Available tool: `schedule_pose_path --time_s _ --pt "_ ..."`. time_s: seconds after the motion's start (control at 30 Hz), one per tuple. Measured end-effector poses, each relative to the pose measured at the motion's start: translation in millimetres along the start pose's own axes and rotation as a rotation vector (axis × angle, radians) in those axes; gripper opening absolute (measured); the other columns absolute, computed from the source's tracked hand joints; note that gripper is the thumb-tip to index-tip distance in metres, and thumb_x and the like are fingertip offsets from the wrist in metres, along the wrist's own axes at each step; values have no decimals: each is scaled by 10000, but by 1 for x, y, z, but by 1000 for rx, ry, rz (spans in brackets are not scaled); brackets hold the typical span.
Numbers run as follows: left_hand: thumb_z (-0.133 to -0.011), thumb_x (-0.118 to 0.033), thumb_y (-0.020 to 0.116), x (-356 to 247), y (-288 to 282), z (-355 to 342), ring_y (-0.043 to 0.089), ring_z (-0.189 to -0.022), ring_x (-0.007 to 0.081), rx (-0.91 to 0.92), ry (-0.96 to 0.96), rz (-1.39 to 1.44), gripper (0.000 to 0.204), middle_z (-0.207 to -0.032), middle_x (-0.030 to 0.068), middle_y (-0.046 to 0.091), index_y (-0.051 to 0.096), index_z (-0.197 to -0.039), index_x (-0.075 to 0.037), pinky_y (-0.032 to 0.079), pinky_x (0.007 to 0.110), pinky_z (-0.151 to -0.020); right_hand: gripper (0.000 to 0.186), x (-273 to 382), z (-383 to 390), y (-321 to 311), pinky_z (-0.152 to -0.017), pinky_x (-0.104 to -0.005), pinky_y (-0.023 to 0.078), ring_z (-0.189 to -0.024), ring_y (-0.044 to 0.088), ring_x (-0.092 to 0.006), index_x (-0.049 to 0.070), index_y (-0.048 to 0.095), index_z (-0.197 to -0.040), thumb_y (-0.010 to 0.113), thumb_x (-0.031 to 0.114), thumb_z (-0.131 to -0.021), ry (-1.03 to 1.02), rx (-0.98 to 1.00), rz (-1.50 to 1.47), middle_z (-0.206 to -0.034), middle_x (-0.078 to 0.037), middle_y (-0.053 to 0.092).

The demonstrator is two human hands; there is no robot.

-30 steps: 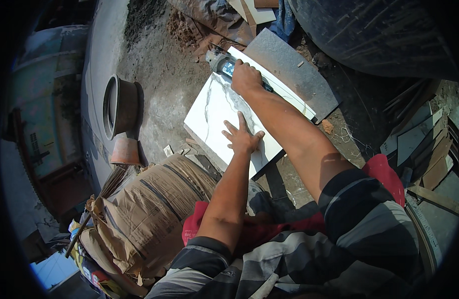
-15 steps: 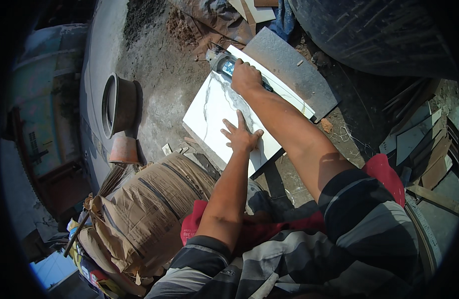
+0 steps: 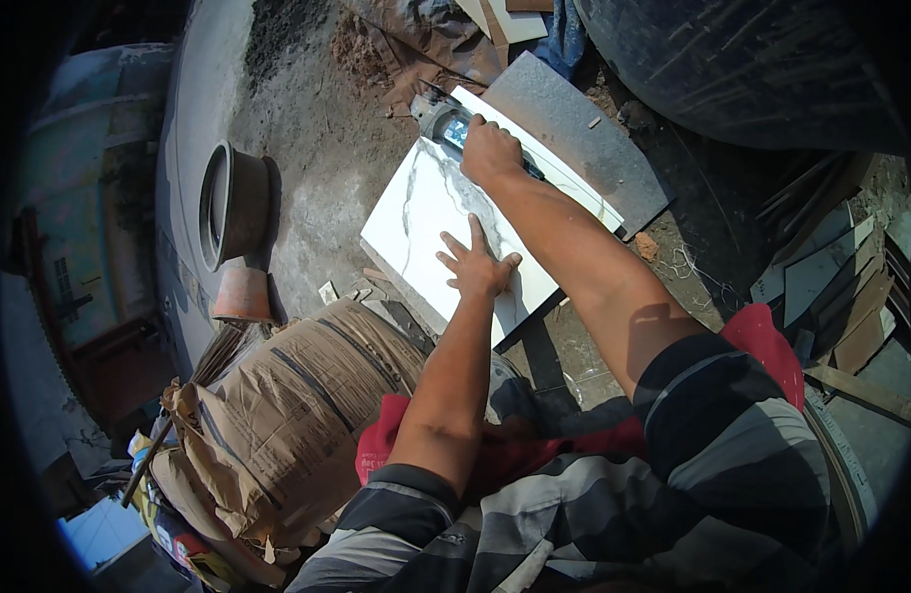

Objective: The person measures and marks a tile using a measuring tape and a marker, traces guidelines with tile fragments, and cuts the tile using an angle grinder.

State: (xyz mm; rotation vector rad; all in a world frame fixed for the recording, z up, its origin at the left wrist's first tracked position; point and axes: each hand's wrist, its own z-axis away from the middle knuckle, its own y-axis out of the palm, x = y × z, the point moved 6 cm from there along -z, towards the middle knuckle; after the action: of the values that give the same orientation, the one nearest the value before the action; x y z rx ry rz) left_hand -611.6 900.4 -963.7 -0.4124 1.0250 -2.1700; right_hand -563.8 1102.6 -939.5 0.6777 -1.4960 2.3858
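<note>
A white tile with grey marble veins (image 3: 406, 217) lies tilted in front of me. My left hand (image 3: 480, 269) presses flat on it, fingers spread. My right hand (image 3: 492, 150) is closed around the body of a handheld power cutter (image 3: 442, 127), which rests at the tile's far end. A thin white strip (image 3: 574, 196) runs along the tile's right side, under and beyond the tool. The cutter's blade is hidden from this view.
A grey slab (image 3: 574, 128) lies beyond the tile. To the left are a round basin (image 3: 240, 208), an orange bucket (image 3: 243, 294) and a brown paper sack (image 3: 297, 415). A large dark rounded container (image 3: 752, 69) stands far right, above stacked tile offcuts (image 3: 821, 272).
Almost nothing differs. The whole view has shifted slightly; both hands, the tile and the cutter keep their places relative to one another.
</note>
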Motion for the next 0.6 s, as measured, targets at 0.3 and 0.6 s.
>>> schedule_pose_path --time_s 0.3,0.6 --pt "-686 -543 786 -2 -2 3 5 -1412 541 7 1 -1 1137 -1569 251 -71 43 -1529 -370 265 727 -1019 588 -5 3 1 -882 -377 537 -1057 637 -324 -24 461 -1239 730 194 -764 7 7 -7 -1146 -221 612" --pt "-684 -547 786 -3 -2 2 -1 -1410 547 3 6 13 1136 -1567 255 -76 48 -1529 -372 256 734 -1017 597 -8 9 -3 -881 -375 537 -1045 641 -328 -26 465 -1230 747 186 -748 6 2 -17 -1137 -219 614"
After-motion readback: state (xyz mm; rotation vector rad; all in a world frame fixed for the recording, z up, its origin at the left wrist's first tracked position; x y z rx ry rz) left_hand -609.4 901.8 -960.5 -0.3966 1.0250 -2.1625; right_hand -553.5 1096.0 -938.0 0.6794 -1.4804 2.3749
